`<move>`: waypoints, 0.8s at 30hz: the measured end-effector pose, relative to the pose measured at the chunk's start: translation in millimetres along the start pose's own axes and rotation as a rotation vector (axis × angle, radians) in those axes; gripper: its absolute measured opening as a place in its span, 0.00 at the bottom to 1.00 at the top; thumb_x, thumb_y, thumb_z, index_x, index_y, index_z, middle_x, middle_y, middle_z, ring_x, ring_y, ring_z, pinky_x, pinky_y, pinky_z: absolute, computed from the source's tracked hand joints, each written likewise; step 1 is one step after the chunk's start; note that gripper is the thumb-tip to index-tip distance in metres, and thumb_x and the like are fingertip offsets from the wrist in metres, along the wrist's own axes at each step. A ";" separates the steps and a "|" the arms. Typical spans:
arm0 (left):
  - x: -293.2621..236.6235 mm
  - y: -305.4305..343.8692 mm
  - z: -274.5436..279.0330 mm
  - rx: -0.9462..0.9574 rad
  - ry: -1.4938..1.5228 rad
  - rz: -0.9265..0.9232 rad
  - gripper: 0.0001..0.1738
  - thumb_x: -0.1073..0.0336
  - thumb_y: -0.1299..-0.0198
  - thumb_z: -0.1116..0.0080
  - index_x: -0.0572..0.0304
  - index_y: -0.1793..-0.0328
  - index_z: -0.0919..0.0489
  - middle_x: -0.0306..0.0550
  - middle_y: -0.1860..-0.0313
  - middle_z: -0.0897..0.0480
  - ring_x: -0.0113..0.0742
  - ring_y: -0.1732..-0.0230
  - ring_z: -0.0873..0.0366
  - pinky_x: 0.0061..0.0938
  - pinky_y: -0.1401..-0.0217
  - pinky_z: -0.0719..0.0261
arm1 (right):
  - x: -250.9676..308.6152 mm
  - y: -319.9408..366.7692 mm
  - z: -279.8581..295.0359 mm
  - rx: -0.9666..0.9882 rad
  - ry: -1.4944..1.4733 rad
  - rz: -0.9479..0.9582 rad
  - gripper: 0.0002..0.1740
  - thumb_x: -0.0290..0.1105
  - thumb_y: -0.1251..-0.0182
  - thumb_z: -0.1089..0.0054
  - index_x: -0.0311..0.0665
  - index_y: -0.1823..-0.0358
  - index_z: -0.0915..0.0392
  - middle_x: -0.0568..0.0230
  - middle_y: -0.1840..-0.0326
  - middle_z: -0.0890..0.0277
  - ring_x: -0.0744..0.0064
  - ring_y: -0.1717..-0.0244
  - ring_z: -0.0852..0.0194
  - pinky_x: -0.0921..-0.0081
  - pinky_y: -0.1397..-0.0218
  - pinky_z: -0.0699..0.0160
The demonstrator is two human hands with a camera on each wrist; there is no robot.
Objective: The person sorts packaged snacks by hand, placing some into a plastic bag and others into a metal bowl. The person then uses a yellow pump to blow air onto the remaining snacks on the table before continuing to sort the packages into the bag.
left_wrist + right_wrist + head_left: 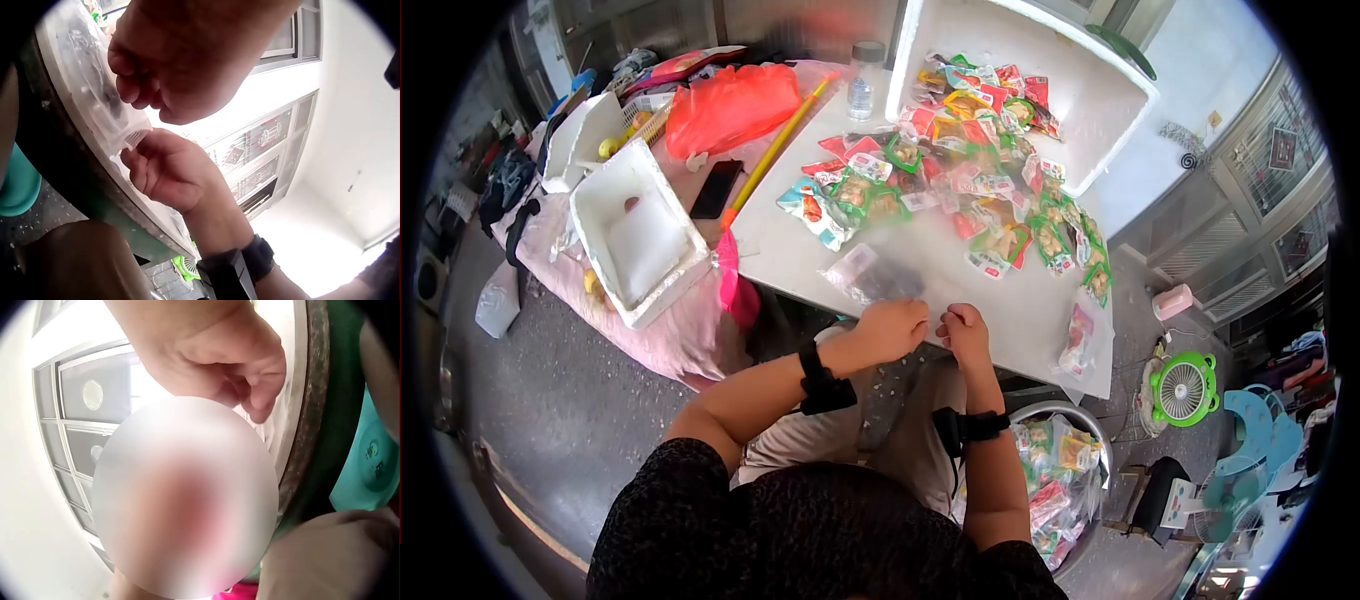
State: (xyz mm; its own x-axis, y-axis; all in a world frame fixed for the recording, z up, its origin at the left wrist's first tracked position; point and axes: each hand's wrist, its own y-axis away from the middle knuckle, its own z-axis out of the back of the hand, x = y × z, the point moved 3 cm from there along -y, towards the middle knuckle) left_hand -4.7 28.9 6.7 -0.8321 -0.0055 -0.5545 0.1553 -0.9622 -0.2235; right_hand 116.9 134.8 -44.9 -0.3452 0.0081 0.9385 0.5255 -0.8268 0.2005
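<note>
A clear plastic bag point(875, 276) with dark contents lies at the table's near edge. My left hand point(892, 331), fingers curled, grips at the bag's near edge; its palm hides the contact. Just to the right, my right hand point(966, 336) is curled too. In the left wrist view my right hand point(169, 169) pinches a ridged corner of the clear bag point(103, 94), below my left hand point(181, 59). The right wrist view shows my right hand point(219, 353) with bent fingers above a blurred patch that hides what lies there.
Colourful snack packets point(990, 185) are heaped on the table, spilling from a tipped white foam box point(1040, 60). A bottle point(864, 85) stands behind. Left are a foam box point(643, 235), phone point(717, 190) and red bag point(735, 108); a metal basin point(1105, 440) of packets sits lower right.
</note>
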 end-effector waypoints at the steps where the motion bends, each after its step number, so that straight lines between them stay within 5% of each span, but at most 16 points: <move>1: 5.8 -9.2 5.9 -0.006 -0.031 0.003 0.10 0.62 0.54 0.49 0.56 0.67 0.29 0.49 0.68 0.25 0.47 0.65 0.26 0.36 0.64 0.28 | -2.2 -1.3 7.8 -0.151 0.154 0.198 0.09 0.28 0.45 0.53 0.34 0.63 0.30 0.52 0.63 0.28 0.57 0.61 0.30 0.67 0.58 0.31; 2: 11.5 -18.8 11.6 -0.009 -0.060 0.006 0.09 0.62 0.54 0.49 0.56 0.67 0.29 0.48 0.68 0.25 0.47 0.66 0.26 0.37 0.65 0.28 | -4.0 1.3 12.5 -0.302 0.308 0.394 0.09 0.26 0.47 0.53 0.33 0.63 0.30 0.49 0.63 0.29 0.55 0.61 0.31 0.67 0.58 0.32; 7: 75.4 -103.1 28.0 -0.051 -0.421 0.020 0.11 0.64 0.55 0.51 0.57 0.64 0.26 0.52 0.64 0.27 0.47 0.58 0.29 0.37 0.59 0.30 | -4.8 11.7 0.2 -0.472 0.537 0.686 0.09 0.24 0.50 0.52 0.32 0.65 0.30 0.51 0.63 0.30 0.53 0.62 0.32 0.65 0.59 0.32; 10: 90.2 -129.9 22.6 -0.354 -0.709 -0.175 0.12 0.64 0.54 0.52 0.56 0.63 0.26 0.52 0.62 0.27 0.45 0.54 0.30 0.37 0.56 0.30 | -4.5 9.0 0.3 -0.510 0.564 0.736 0.10 0.24 0.51 0.51 0.33 0.65 0.30 0.52 0.63 0.29 0.54 0.62 0.32 0.65 0.59 0.31; 16: 94.4 -172.3 19.5 0.084 -0.636 0.061 0.12 0.67 0.53 0.53 0.55 0.61 0.26 0.50 0.59 0.26 0.44 0.55 0.28 0.36 0.58 0.28 | 1.6 8.7 4.2 -0.516 0.512 0.741 0.08 0.22 0.51 0.51 0.33 0.67 0.31 0.51 0.65 0.29 0.53 0.63 0.31 0.67 0.59 0.31; 24: 56.9 -149.7 90.5 -0.386 -0.196 -0.016 0.10 0.65 0.48 0.57 0.63 0.66 0.30 0.55 0.69 0.26 0.53 0.66 0.27 0.41 0.67 0.30 | -1.6 7.7 7.9 -0.480 0.432 0.689 0.08 0.23 0.50 0.50 0.32 0.66 0.30 0.52 0.66 0.29 0.56 0.65 0.31 0.68 0.63 0.30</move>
State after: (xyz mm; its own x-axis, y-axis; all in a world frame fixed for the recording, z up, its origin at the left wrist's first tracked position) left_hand -123.5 147.9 81.2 -0.9157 -0.0791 -0.3941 0.2985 -0.7905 -0.5349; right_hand 127.7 132.9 -42.6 -0.3868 -0.6984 0.6021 0.3777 -0.7157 -0.5875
